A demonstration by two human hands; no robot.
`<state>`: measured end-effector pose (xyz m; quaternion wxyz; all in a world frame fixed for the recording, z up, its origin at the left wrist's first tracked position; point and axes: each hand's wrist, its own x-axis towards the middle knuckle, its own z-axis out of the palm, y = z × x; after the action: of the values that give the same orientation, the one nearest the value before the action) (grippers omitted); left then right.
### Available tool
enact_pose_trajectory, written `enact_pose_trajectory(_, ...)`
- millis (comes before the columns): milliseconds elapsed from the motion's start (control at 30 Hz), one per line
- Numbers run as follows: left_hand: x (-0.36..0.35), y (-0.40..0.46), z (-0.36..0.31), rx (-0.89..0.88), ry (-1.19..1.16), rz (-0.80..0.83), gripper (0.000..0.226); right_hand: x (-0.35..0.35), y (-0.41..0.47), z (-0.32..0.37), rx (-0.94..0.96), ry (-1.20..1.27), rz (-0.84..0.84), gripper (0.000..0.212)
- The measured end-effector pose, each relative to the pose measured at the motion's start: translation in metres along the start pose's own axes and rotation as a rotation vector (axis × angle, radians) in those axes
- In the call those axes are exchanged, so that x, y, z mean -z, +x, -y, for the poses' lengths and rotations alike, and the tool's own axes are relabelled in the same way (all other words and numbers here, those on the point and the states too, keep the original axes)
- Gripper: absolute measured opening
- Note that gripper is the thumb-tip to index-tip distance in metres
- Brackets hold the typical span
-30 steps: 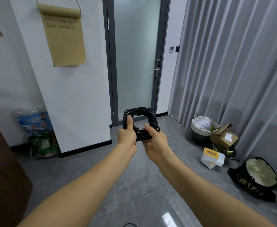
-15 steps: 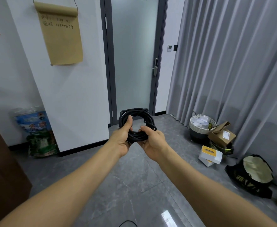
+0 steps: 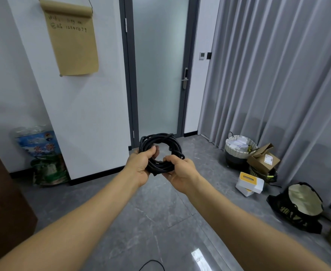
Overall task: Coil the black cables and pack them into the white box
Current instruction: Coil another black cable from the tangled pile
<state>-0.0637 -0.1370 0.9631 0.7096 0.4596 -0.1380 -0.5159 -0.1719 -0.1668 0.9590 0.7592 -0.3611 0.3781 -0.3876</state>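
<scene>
Both hands, left hand (image 3: 141,165) and right hand (image 3: 180,171), gripping the coiled black cable (image 3: 160,145), its lower arc hidden behind fingers

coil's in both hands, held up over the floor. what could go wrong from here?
1. The black cable coil has no tie visible; only the left hand and right hand pinch its near side, so the far loops could spring loose if either grip eases.
2. A loose cable end lies on the floor by the feet: possible snag or trip.
3. No open white box is clearly identifiable, so the coil may loosen in transit.
</scene>
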Motion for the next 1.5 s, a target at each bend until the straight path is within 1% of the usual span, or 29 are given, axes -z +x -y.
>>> enact_pose_trajectory(100, 0.0, 0.0, 0.002, 0.045, -0.037, -0.005, 0.006, 0.0, -0.003, 0.0, -0.015, 0.003, 0.003, 0.007)
enact_pose_trajectory(133, 0.0, -0.001, 0.003, 0.055, -0.04, 0.0, 0.006, 0.0, -0.004, 0.001, -0.021, -0.003, -0.003, 0.003)
enact_pose_trajectory(167, 0.0, -0.003, 0.004, 0.06, -0.042, 0.002, 0.006, 0.001, -0.004, 0.002, -0.022, -0.007, -0.007, 0.003)
enact_pose_trajectory(267, -0.001, -0.008, 0.006, 0.057, -0.04, -0.003, 0.008, 0.003, -0.006, 0.004, -0.019, -0.016, -0.017, 0.012)
enact_pose_trajectory(367, -0.002, -0.013, 0.004, 0.053, 0.02, 0.014, 0.011, 0.005, -0.008, 0.005, -0.015, -0.001, -0.015, 0.014)
enact_pose_trajectory(467, 0.001, -0.014, 0.002, 0.05, 0.061, 0.065, 0.014, 0.005, -0.007, 0.003, -0.019, -0.005, -0.014, 0.012)
enact_pose_trajectory(533, 0.007, -0.013, 0.001, 0.064, 0.074, 0.098, 0.017, 0.004, -0.006, 0.0, -0.023, -0.019, -0.014, 0.007)
enact_pose_trajectory(633, 0.016, -0.01, 0.001, 0.11, 0.093, 0.109, 0.02, 0.003, -0.004, -0.004, -0.057, -0.055, -0.028, 0.004)
enact_pose_trajectory(733, 0.024, -0.008, 0.003, 0.154, 0.152, 0.042, 0.022, 0.002, -0.002, -0.01, -0.096, -0.113, -0.04, 0.005)
enact_pose_trajectory(833, 0.036, -0.002, 0.005, 0.17, 0.143, -0.015, 0.021, 0.002, 0.004, -0.013, -0.083, -0.278, -0.056, 0.013)
enact_pose_trajectory(967, 0.062, 0.004, 0.009, 0.225, 0.141, -0.047, 0.019, -0.002, 0.008, -0.026, -0.071, -0.416, -0.057, 0.01)
enact_pose_trajectory(1033, 0.075, 0.006, 0.013, 0.248, 0.167, -0.055, 0.017, -0.004, 0.008, -0.038, -0.076, -0.444, -0.066, 0.006)
enact_pose_trajectory(1167, 0.101, 0.003, 0.025, 0.282, 0.183, -0.074, 0.015, -0.006, 0.008, -0.062, -0.124, -0.467, -0.084, 0.007)
enact_pose_trajectory(1300, 0.127, -0.012, 0.039, 0.246, 0.227, -0.151, 0.026, -0.001, 0.009, -0.086, -0.17, -0.518, -0.086, 0.015)
enact_pose_trajectory(1400, 0.147, -0.026, 0.05, 0.197, 0.252, -0.225, 0.025, 0.006, 0.012, -0.106, -0.218, -0.538, -0.039, 0.017)
enact_pose_trajectory(1500, 0.174, -0.04, 0.075, 0.158, 0.291, -0.361, 0.04, 0.02, 0.018, -0.136, -0.284, -0.558, 0.011, 0.014)
